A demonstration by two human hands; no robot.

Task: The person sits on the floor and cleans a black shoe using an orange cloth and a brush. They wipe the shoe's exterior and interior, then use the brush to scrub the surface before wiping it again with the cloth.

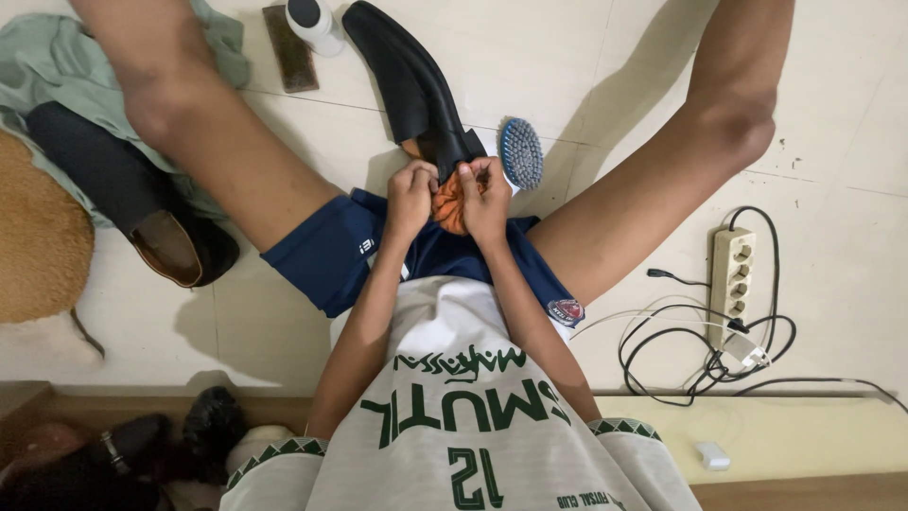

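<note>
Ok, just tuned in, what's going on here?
A person sits on the tiled floor, legs spread. The left hand and the right hand together grip a small orange cloth at the heel of a black shoe. A blue brush lies beside that shoe, a second black shoe off to the left, and a power strip to the right.

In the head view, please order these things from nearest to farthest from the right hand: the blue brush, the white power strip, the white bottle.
From the right hand:
1. Blue brush, just beside it on the floor.
2. White bottle, at the top edge.
3. White power strip, far out on the right side.
</note>
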